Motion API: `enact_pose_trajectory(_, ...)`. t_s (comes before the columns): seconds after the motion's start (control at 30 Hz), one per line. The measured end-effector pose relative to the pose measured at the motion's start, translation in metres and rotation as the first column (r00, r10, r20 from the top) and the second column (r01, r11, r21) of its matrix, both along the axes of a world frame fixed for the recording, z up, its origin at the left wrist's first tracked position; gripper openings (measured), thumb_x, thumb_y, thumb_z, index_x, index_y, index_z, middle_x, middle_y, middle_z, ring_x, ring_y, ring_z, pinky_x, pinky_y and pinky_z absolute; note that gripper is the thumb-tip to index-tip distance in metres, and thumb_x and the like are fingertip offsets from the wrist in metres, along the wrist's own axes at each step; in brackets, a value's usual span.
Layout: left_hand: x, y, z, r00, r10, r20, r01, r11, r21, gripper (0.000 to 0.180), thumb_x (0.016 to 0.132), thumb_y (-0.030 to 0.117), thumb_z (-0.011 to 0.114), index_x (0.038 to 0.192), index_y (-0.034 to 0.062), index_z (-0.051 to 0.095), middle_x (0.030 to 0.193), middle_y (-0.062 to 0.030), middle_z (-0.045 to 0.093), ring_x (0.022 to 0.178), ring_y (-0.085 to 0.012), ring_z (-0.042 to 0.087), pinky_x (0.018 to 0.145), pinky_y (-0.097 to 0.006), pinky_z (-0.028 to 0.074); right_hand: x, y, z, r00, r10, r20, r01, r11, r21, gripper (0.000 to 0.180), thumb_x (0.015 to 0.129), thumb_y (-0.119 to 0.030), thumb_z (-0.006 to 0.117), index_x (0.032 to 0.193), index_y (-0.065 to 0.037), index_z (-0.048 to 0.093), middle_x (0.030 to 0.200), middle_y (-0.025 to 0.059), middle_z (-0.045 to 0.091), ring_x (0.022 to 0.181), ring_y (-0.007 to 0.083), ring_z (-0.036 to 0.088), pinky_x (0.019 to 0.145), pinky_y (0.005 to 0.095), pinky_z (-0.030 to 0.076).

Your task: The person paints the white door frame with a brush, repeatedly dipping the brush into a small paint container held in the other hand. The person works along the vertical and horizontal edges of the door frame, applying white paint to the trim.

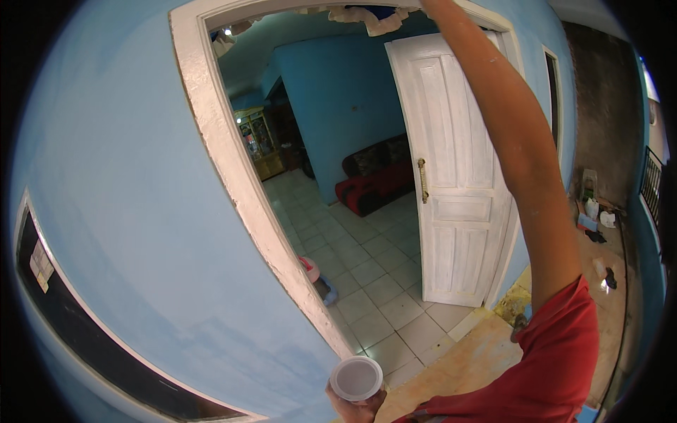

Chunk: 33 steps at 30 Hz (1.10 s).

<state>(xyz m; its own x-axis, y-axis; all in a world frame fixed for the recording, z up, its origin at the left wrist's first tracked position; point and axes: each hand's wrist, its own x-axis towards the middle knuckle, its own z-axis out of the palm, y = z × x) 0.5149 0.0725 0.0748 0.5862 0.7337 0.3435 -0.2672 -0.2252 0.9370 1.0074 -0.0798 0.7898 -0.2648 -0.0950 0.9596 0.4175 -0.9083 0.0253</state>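
Note:
Low in the middle, my left hand (356,409) is wrapped round a small round white tub (357,378). Its wide mouth faces up, and the inside looks pale grey-white; whether that is a filling or the bare bottom I cannot tell. My right arm (518,134), in a red sleeve, stretches up past the door to the top of the white door frame (211,106). The right hand lies beyond the upper edge, so its fingers and anything in them are hidden. Behind the arm stands a white panelled door (451,211), swung inward.
Light blue wall (141,176) flanks the doorway, with a dark window (92,345) low at left. Inside are a tiled floor (367,275), a red and black sofa (374,176) and a frilled cloth (374,21) overhead. Scattered items (592,215) lie outside at right.

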Motion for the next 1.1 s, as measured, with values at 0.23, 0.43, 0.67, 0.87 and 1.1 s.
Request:
enact_pose_trajectory(0.23,-0.005,0.008,-0.003,1.0,0.009,0.012,-0.01,0.999,0.035,0.094,0.07,0.031,0.099,0.138,-0.0032,0.044,0.129,-0.0171,0.065,0.114,-0.0251,0.068,0.101,-0.042,0.054,-0.133,0.029,-0.05,0.896,0.43,-0.108,-0.42,0.902,0.105,0.04,0.103,-0.031,0.055,0.093,0.0,0.078,0.097,0.0324,0.076,0.098,0.0487,0.076,0.091,0.0583,0.06)
enact_pose_trajectory(0.43,-0.016,0.002,0.001,0.999,-0.008,0.037,0.008,1.0,0.0,0.092,0.07,0.03,0.098,0.138,-0.0039,0.045,0.126,-0.0168,0.065,0.111,-0.0252,0.068,0.1,-0.044,0.054,-0.232,0.126,-0.051,0.818,0.555,-0.149,-0.574,0.8,-0.175,0.043,0.104,-0.033,0.055,0.099,0.003,0.078,0.103,0.0319,0.077,0.101,0.0492,0.076,0.092,0.0588,0.059)
enact_pose_trajectory(0.67,-0.037,0.024,-0.017,1.0,0.021,-0.018,-0.019,0.996,0.086,0.092,0.067,0.023,0.096,0.138,-0.0044,0.044,0.127,-0.0175,0.063,0.113,-0.0274,0.067,0.1,-0.043,0.053,-0.25,0.147,-0.027,0.494,0.814,-0.307,-0.848,0.528,0.035,0.035,0.105,-0.031,0.061,0.099,-0.002,0.079,0.096,0.019,0.081,0.095,0.03,0.081,0.083,0.0421,0.066)
enact_pose_trajectory(0.87,-0.047,0.04,-0.035,0.999,0.039,-0.037,-0.036,0.996,0.086,0.101,0.06,0.023,0.097,0.14,-0.0054,0.041,0.126,-0.0175,0.061,0.116,-0.0299,0.063,0.104,-0.046,0.049,-0.113,0.046,-0.051,-0.115,0.984,-0.133,-0.918,-0.054,0.392,0.018,0.099,-0.016,0.076,0.109,-0.001,0.075,0.101,0.0179,0.078,0.083,0.0269,0.079,0.069,0.0368,0.066)
enact_pose_trajectory(1.1,-0.05,0.061,-0.026,0.995,-0.014,-0.094,0.02,0.998,0.066,0.108,0.058,0.023,0.1,0.144,-0.005,0.041,0.13,-0.0175,0.061,0.12,-0.0309,0.063,0.107,-0.047,0.049,-0.132,-0.062,-0.257,0.311,0.919,-0.242,-0.897,0.369,0.246,0.039,0.104,-0.027,0.075,0.125,0.005,0.072,0.117,0.0161,0.078,0.104,0.0245,0.079,0.084,0.0393,0.066)
